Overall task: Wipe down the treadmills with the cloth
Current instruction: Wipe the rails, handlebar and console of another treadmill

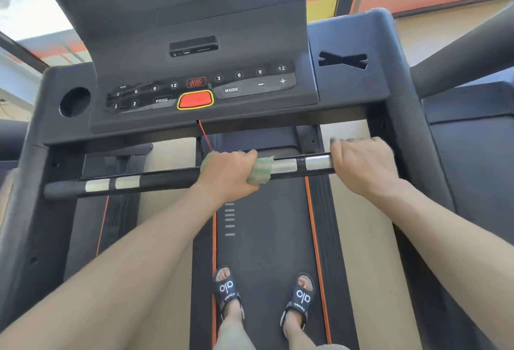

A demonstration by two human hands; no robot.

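Note:
I stand on a dark treadmill, whose console [194, 91] with its buttons and red stop key is straight ahead. A black crossbar [155, 180] with silver sensor patches runs below the console. My left hand [228, 174] grips a green cloth [261, 170] wrapped around the middle of that bar. My right hand [364, 166] grips the bar's right end, next to the right upright.
The running belt [269, 238] with orange edge stripes lies below, and my two feet in black sandals stand on it. A thin red safety cord [205, 135] hangs from the console. Another treadmill [470, 138] stands to the right. A round cup holder [75, 102] sits at the console's left.

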